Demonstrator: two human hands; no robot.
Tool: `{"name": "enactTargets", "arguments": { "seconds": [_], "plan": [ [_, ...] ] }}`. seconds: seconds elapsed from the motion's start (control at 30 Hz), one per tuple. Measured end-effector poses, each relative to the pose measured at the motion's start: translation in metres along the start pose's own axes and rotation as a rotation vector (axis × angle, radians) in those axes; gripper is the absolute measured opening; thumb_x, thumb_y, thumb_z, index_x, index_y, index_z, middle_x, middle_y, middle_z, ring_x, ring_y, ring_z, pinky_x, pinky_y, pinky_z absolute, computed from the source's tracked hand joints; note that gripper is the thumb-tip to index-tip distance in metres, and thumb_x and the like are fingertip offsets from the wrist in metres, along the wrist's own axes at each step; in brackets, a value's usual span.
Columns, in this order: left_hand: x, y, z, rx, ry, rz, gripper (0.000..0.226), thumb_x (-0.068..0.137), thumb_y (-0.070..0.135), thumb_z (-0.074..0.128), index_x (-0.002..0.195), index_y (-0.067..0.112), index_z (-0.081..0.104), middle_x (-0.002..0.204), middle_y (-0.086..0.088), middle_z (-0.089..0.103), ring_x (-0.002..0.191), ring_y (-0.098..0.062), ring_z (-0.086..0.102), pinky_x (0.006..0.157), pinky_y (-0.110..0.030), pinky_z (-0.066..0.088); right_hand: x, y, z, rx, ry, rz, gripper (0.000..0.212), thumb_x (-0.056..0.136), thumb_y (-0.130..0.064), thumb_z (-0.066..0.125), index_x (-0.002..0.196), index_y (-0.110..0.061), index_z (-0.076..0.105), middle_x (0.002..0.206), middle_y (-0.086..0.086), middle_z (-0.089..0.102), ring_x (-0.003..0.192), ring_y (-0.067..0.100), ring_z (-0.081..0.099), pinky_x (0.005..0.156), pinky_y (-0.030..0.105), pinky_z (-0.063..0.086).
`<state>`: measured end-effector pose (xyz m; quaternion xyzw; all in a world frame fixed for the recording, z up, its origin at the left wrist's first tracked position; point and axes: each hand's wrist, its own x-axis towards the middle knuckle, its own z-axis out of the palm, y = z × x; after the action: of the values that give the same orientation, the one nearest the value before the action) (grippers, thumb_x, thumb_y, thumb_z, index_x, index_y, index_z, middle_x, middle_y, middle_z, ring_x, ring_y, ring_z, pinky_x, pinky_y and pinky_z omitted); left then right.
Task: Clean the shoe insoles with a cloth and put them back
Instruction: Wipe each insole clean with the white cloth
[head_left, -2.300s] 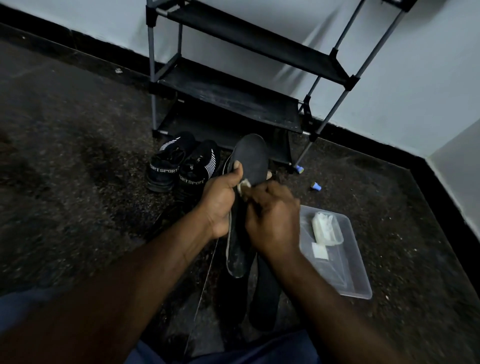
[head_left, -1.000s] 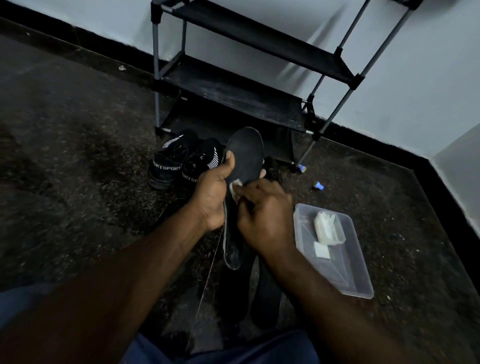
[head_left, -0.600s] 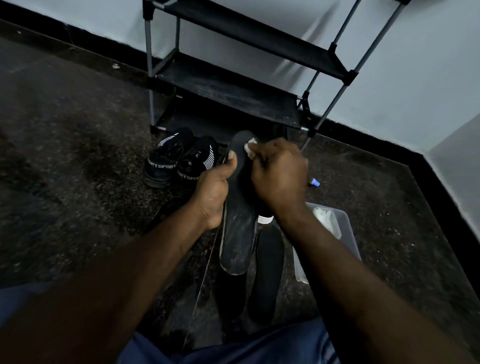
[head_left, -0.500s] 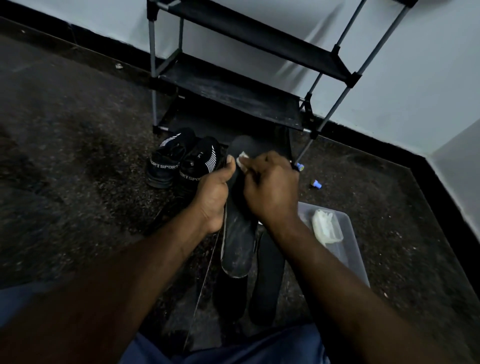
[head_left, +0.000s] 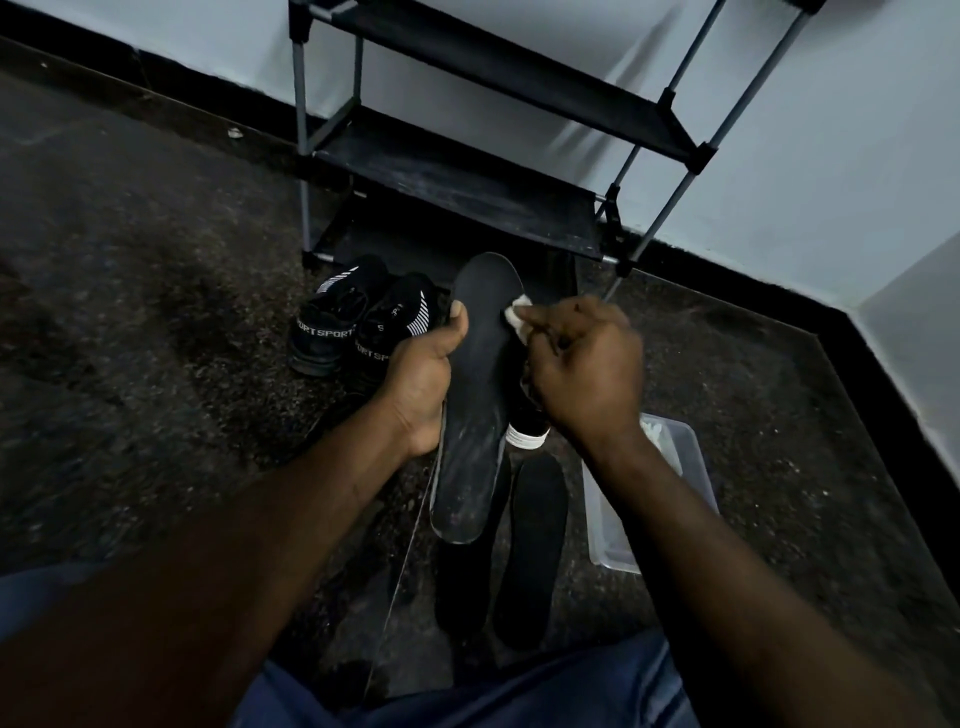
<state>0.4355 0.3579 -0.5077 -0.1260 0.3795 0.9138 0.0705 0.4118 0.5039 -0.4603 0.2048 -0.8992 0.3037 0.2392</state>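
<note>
The left hand grips a dark insole by its edge, thumb on top, holding it up off the floor. The right hand pinches a white cloth against the insole near its toe end. Below lie two more insoles. Black shoes sit left, a clear tray right, a rack behind.

We recorded a black-shelved shoe rack on grey metal poles, standing against the pale wall. A black skirting band ran along the wall's foot. We noted a clear plastic tray lying on the dark speckled floor, apart from the rack and to its right, nearer the viewer.
</note>
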Motion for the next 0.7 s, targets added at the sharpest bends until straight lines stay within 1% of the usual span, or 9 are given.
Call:
{"name": "enactTargets", "arguments": {
  "seconds": [0.07,0.13,0.23,0.3,0.37,0.43,0.5,0.6,0.7],
  "plan": [
    [0.0,-0.002,-0.001,-0.017,-0.007,0.005,0.055,0.105,0.051,0.048,0.134,0.009,0.066,0.129,-0.016,0.07,0.119,-0.032,0.068,0.103,-0.046,0.053,-0.001,0.002,0.008,-0.027,-0.051,-0.016,0.033,0.085,-0.028,0.056,0.106,-0.029,0.081,0.091,-0.005,0.066,0.088,0.025,0.064,0.077,0.047,0.054],
    [-0.002,0.0,-0.002,-0.03,-0.02,-0.018,0.06,0.105,0.055,0.045,0.136,0.007,0.064,0.132,-0.018,0.069,0.123,-0.034,0.065,0.106,-0.047,0.051,-0.012,0.004,0.014,-0.012,-0.094,-0.039,0.032,0.084,-0.027,0.057,0.106,-0.029,0.08,0.09,-0.007,0.063,0.088,0.024,0.063,0.076,0.047,0.053],
    [-0.003,0.004,-0.004,-0.043,-0.084,-0.065,0.072,0.104,0.06,0.038,0.14,0.001,0.059,0.137,-0.021,0.064,0.126,-0.033,0.064,0.102,-0.042,0.054,-0.035,0.006,0.019,0.021,-0.157,-0.088,0.033,0.083,-0.027,0.058,0.107,-0.032,0.081,0.09,-0.011,0.061,0.089,0.021,0.062,0.078,0.047,0.052],
    [-0.003,0.005,-0.005,-0.048,-0.097,-0.086,0.072,0.105,0.06,0.033,0.135,0.0,0.062,0.135,-0.021,0.066,0.121,-0.029,0.066,0.101,-0.039,0.055,-0.043,0.006,0.019,0.054,-0.198,-0.101,0.03,0.084,-0.027,0.061,0.105,-0.034,0.081,0.09,-0.013,0.063,0.089,0.019,0.063,0.079,0.045,0.052],
    [-0.003,0.005,-0.005,-0.044,-0.113,-0.097,0.073,0.106,0.059,0.03,0.136,0.0,0.061,0.136,-0.021,0.065,0.123,-0.028,0.065,0.104,-0.04,0.053,-0.045,0.009,0.015,0.152,-0.221,-0.082,0.023,0.085,-0.02,0.07,0.1,-0.031,0.083,0.087,-0.015,0.066,0.087,0.013,0.065,0.08,0.039,0.054],
    [-0.003,0.008,-0.005,-0.014,-0.135,-0.082,0.075,0.106,0.06,0.028,0.141,0.0,0.057,0.14,-0.019,0.063,0.13,-0.03,0.061,0.104,-0.042,0.054,-0.046,0.008,0.006,0.371,-0.206,0.061,0.016,0.084,-0.014,0.079,0.095,-0.024,0.085,0.087,-0.01,0.071,0.087,0.011,0.068,0.08,0.033,0.055],
    [-0.003,0.013,-0.004,-0.002,-0.136,-0.039,0.073,0.107,0.059,0.027,0.138,0.0,0.059,0.138,-0.017,0.065,0.13,-0.029,0.062,0.103,-0.041,0.055,-0.047,0.007,-0.003,0.59,-0.15,0.263,0.012,0.084,-0.015,0.08,0.095,-0.019,0.084,0.09,0.0,0.074,0.09,0.018,0.072,0.082,0.032,0.056],
    [-0.003,0.015,-0.004,-0.025,-0.118,0.001,0.07,0.108,0.058,0.025,0.125,0.004,0.066,0.13,-0.015,0.07,0.127,-0.031,0.064,0.107,-0.043,0.051,-0.057,0.009,-0.004,0.686,-0.175,0.436,0.015,0.089,-0.003,0.076,0.099,-0.012,0.083,0.098,0.003,0.078,0.096,0.016,0.074,0.087,0.031,0.057],
    [-0.003,0.013,-0.005,-0.068,-0.123,0.01,0.071,0.108,0.058,0.024,0.132,0.002,0.061,0.138,-0.015,0.065,0.126,-0.032,0.064,0.107,-0.044,0.051,-0.068,0.004,0.002,0.759,-0.301,0.51,0.02,0.091,0.0,0.072,0.103,-0.013,0.081,0.106,-0.001,0.08,0.102,0.013,0.074,0.088,0.027,0.056]
  ]
}}
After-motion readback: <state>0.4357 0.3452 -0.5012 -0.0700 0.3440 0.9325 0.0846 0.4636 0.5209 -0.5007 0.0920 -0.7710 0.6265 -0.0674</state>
